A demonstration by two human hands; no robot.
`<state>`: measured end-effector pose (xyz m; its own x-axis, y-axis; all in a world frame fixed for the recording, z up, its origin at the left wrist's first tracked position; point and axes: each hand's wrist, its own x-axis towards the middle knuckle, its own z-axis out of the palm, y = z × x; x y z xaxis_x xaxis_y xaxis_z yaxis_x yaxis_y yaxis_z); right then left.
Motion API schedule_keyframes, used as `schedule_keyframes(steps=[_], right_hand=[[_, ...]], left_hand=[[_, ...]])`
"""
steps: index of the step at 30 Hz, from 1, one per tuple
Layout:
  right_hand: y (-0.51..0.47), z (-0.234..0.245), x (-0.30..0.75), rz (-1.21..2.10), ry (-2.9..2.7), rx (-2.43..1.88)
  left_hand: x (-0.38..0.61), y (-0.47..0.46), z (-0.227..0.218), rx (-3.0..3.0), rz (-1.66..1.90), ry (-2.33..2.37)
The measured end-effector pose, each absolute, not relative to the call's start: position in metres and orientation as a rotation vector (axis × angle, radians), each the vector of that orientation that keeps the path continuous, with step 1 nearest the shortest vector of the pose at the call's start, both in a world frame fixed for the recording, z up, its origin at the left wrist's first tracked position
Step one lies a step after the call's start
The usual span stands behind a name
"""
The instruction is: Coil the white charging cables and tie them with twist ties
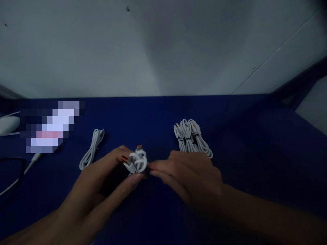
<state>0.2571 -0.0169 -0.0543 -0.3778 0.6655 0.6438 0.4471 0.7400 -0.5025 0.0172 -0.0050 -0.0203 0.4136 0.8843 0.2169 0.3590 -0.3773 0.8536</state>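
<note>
A coiled white cable [136, 162] with orange-tipped plugs sits between both hands above the dark blue table [143, 119]. My left hand [102, 183] pinches the coil from the left with thumb and fingers closed on it. My right hand [189, 177] grips the coil's right side with pressed fingertips. A bundle of tied white cables [191, 136] lies just behind my right hand. A single folded white cable [92, 148] lies behind and left of my left hand.
A white rounded object [9, 124] and thin wires [15, 177] lie at the table's far left. A pale wall [153, 47] rises behind the table's back edge. A dark ledge [301, 88] runs along the right.
</note>
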Motion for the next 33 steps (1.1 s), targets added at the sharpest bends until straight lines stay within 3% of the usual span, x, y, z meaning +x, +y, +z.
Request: schedule_keyframes(steps=[8,17,24,33], right_hand=[[-0.021,-0.061,0.256,0.295,-2.08,-0.86],[-0.024,-0.053,0.26,0.503,-2.068,-0.882],[-0.021,-0.041,0.255,1.151,-1.718,-1.036],[-0.023,-0.044,0.256,1.419,-1.514,-0.929]], left_hand=[[0.017,-0.001,-0.02,1.828,0.945,1.134],[0.012,-0.007,-0.021,1.867,0.963,1.206],[0.018,0.002,-0.017,1.782,0.9,1.154],[0.009,0.019,-0.013,1.644,0.724,0.956]])
